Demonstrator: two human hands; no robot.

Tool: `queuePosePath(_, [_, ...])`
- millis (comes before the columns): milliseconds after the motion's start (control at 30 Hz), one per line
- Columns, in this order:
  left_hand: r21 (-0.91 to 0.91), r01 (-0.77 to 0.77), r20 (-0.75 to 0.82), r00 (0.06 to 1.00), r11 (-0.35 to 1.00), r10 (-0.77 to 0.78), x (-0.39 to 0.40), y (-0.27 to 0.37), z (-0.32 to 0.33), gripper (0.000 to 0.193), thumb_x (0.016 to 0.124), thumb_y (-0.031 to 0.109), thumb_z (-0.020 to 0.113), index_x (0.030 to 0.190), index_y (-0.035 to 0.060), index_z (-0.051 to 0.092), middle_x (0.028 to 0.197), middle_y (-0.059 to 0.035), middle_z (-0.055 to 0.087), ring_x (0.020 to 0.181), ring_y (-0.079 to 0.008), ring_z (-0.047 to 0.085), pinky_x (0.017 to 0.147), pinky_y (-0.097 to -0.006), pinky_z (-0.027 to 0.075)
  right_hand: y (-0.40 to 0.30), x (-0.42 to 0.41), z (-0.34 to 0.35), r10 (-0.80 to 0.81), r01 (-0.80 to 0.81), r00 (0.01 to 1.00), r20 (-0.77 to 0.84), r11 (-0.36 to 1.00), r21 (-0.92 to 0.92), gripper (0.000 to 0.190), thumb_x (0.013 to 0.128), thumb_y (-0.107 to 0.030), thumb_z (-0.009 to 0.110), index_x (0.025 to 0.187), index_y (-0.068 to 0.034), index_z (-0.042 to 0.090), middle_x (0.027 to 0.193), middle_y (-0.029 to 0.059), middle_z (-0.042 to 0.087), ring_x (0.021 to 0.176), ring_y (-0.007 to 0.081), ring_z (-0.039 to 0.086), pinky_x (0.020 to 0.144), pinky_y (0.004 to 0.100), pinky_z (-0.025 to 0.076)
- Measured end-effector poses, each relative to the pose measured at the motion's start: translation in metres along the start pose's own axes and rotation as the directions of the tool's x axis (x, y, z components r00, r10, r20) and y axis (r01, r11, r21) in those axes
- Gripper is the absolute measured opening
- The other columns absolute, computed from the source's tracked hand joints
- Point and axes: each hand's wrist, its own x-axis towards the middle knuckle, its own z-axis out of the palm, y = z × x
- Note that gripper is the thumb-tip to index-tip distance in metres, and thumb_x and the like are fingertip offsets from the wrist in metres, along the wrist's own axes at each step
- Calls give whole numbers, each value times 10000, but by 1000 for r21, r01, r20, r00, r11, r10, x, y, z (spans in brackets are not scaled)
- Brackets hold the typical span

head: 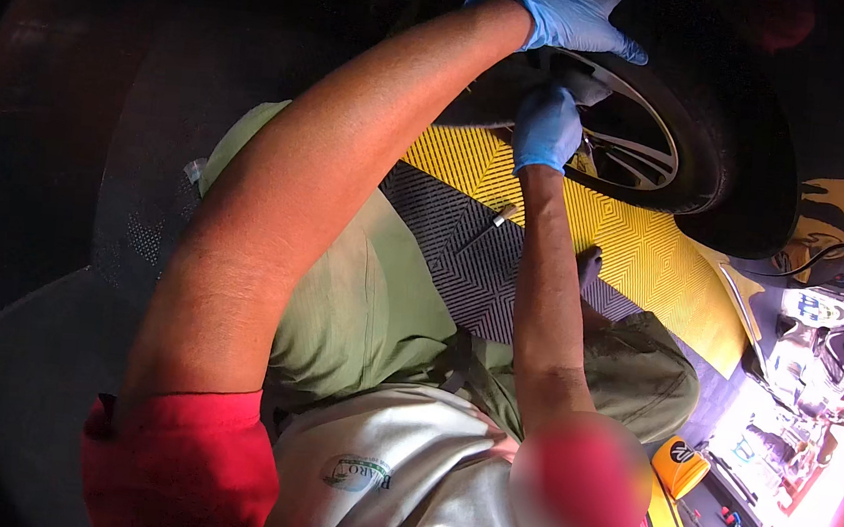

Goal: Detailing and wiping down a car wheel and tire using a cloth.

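My left hand (575,21), in a blue disposable glove, rests on the top of a car tyre (709,161) with its thumb spread from the fingers. Below it, my right hand (549,128) wears the same kind of glove and reaches in at the alloy wheel rim (673,146). It grips a grey cloth (591,90) against the spokes. The fingertips of this hand are hidden from me. A brush (503,215) with a dark handle and pale bristles lies on the floor near my right forearm.
Yellow slatted floor tiles (655,261) meet dark ones (465,282) beneath the wheel. A bare foot (589,267) shows beside my right forearm. At the right are a black cable (829,258), a yellow-orange object (679,467) and brightly lit clutter (782,446). Deep shadow covers the left.
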Motion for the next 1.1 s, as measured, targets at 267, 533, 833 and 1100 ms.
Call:
queuePosePath(267, [-15,107,52,993,994,-106,-1,2,-4,1044,816,500,700,1580,77,128,1611,-248,170,1491,-390,182,1214,-403,172,3,9,-23,-25,31,978,207,999,-27,347,908,-309,515,1084,-60,681,984,265,689,935,438,667,844,513,535])
queuePosePath(533, [-37,149,65,987,988,-147,4,12,-5,1028,813,463,721,1572,60,157,1589,-257,234,1474,-386,238,1201,-390,225,18,21,-1,24,-50,988,152,984,173,326,863,-281,545,1099,-105,686,1022,270,677,974,451,648,850,510,535])
queuePosePath(833, [-24,188,111,976,982,-185,0,12,-5,1040,829,494,701,1583,90,111,1585,-256,245,1472,-382,250,1202,-391,222,14,18,-24,9,-22,947,320,999,37,393,871,-290,545,1232,-165,640,1121,251,667,1053,447,629,924,502,511])
queuePosePath(1100, [36,109,51,993,993,-111,2,-1,-2,1039,824,496,708,1579,79,128,1603,-248,197,1490,-372,201,1206,-391,211,11,21,-22,-46,9,973,226,986,165,388,887,-323,565,1224,-154,656,1083,273,669,1030,446,638,900,502,524])
